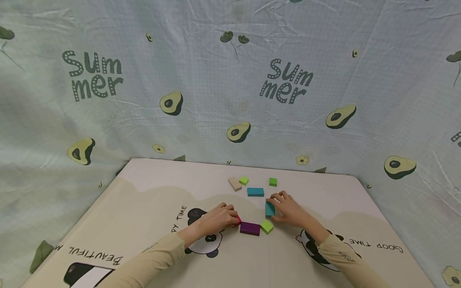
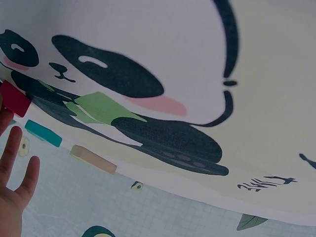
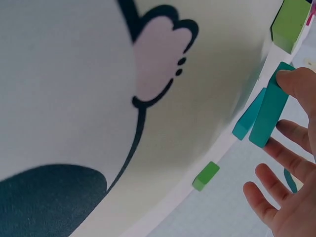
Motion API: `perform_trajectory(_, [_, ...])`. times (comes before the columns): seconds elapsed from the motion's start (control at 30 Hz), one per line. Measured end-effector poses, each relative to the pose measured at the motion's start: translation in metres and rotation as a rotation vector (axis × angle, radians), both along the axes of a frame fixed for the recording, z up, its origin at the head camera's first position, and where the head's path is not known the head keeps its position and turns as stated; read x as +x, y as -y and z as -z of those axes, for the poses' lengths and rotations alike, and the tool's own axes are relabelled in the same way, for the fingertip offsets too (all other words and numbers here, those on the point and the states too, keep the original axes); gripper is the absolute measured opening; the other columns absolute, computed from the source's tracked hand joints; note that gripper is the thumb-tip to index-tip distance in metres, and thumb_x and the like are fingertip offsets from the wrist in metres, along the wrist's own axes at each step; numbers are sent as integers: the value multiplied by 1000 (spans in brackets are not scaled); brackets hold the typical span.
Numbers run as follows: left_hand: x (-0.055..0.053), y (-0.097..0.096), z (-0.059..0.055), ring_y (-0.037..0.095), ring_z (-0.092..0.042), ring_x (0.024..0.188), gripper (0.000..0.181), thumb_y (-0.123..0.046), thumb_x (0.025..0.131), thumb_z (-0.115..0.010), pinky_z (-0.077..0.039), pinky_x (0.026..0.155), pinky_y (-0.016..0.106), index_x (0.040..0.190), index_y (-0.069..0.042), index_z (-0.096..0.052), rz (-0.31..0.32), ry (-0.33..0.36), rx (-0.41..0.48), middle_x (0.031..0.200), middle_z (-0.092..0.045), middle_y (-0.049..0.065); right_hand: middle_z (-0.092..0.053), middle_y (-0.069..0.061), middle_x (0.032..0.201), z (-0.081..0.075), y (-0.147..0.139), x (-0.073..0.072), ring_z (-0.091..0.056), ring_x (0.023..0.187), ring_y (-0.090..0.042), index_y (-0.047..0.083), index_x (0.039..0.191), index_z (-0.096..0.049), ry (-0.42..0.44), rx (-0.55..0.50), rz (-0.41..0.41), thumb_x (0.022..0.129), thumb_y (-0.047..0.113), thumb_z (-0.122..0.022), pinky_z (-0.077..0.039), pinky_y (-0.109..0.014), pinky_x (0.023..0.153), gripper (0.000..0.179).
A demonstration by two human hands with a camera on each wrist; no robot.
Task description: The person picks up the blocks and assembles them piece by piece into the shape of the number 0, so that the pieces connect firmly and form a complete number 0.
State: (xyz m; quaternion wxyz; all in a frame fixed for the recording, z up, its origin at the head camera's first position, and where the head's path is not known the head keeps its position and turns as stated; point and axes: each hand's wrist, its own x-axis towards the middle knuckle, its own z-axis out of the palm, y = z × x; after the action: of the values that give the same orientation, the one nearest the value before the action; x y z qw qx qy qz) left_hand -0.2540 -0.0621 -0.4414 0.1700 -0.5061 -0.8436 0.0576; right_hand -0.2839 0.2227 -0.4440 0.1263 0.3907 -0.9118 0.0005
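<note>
On the left side of the block group, my left hand point(image 1: 221, 218) pinches a red block point(image 2: 15, 99), mostly covered by the fingers in the head view. A purple block point(image 1: 250, 228) lies just right of those fingers. My right hand point(image 1: 291, 210) grips a teal block point(image 1: 270, 209) lengthwise, thumb at the near end and fingertips at the far end. Just below that block sits a lime green block point(image 1: 267, 227), its corner close to the purple one. In the right wrist view the thumb presses on one end of the teal block point(image 3: 271, 106).
Farther back lie a second teal block point(image 1: 255, 192), a beige block point(image 1: 235, 184), a lime block point(image 1: 243, 181) and a green block point(image 1: 273, 182). The table point(image 1: 151, 176) has a panda-print cover. A patterned curtain point(image 1: 201, 80) hangs behind its far edge.
</note>
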Motion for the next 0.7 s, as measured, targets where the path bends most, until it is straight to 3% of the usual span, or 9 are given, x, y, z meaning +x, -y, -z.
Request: perform_trajectory(0.7, [-1, 1, 2, 8, -53, 86, 11, -22, 85, -59, -41, 76, 25, 92, -25, -67, 12, 37, 25, 94, -66, -11, -53, -4, 112, 7, -1, 2, -44, 100, -22, 11, 120, -51, 50, -4, -27, 75, 33, -68, -40, -39, 78, 53])
